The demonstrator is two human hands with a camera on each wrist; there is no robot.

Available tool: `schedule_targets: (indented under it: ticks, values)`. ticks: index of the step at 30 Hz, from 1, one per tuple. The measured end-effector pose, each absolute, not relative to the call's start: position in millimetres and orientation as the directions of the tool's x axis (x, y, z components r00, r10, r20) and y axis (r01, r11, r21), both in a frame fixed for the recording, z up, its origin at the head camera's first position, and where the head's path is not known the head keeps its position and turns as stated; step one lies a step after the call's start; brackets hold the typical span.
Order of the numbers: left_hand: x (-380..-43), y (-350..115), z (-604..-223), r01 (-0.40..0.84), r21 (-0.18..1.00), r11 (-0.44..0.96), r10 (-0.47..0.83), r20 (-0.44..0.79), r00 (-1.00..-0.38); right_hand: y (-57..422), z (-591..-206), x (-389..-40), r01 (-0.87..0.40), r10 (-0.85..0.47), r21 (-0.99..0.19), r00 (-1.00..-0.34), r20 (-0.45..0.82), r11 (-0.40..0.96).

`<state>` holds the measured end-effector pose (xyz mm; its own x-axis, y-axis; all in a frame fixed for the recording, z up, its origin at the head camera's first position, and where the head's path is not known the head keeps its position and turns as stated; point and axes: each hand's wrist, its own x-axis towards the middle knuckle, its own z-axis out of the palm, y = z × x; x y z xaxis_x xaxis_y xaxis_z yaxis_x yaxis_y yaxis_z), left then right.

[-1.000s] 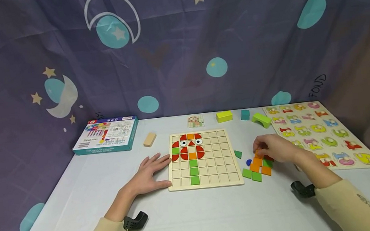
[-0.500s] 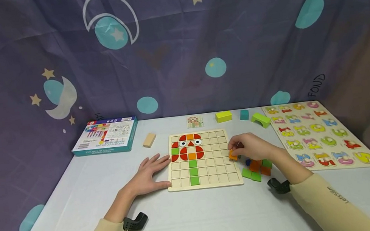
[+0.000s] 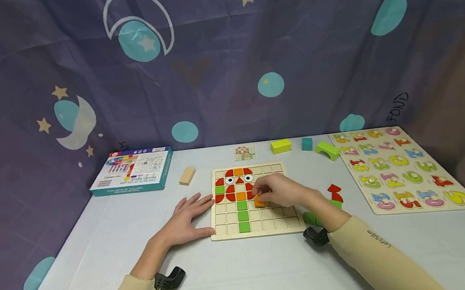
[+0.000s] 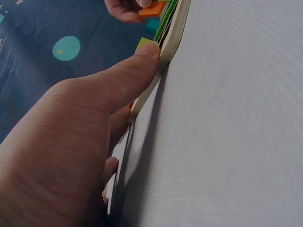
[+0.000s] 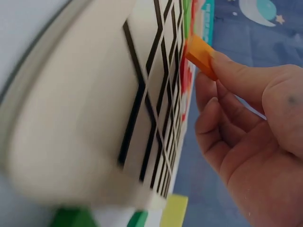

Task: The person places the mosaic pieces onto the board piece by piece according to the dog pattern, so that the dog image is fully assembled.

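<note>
A square-gridded wooden board (image 3: 227, 229) lies on the white table, holding a red, orange and green tile figure with two eye tiles. Three green square tiles (image 3: 243, 216) run down below the figure. My left hand (image 3: 185, 222) rests against the board's left edge, fingers spread, with the thumb (image 4: 137, 66) on its rim. Between thumb and fingers, my right hand (image 3: 282, 191) pinches an orange square tile (image 5: 202, 56). That hand is over the board, just right of the green column. Its forearm hides part of the loose tile pile.
Loose red tiles (image 3: 335, 193) and green tiles (image 3: 310, 218) lie right of the board. Behind it are a pattern card (image 3: 244, 152), a yellow block (image 3: 281, 146), a teal cube (image 3: 307, 144) and a green arch (image 3: 328, 150). A number puzzle (image 3: 386, 189) flanks the right, a box (image 3: 132, 173) the left.
My right hand has moved left from the loose tile pile to over the board, bringing the orange tile with it. My left hand has stayed at the board's left edge.
</note>
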<state>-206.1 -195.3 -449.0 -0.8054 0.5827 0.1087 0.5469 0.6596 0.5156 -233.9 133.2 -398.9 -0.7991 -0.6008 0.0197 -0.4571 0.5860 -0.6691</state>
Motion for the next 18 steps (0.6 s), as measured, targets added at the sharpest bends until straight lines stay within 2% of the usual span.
schedule_targets:
  ticks: [7,13,18]
  values:
    - [-206.0,-195.2,-448.4,0.545,0.519,0.659,0.586,0.101,-0.804,118.8,-405.7,-235.5,-0.495,-0.628,-0.653,-0.777,0.038,0.573]
    - [-206.0,-195.4,-447.7,0.546,0.521,0.656,0.586,0.105,-0.804,113.5,-407.6,-232.9,-0.496,-0.602,-0.607,-0.798,0.036,0.621]
    - [-206.2,-196.1,-448.1,0.543,0.525,0.655,0.583,0.106,-0.805,112.6,-408.1,-231.3,-0.528,-0.612,-0.567,-0.789,0.052,0.632]
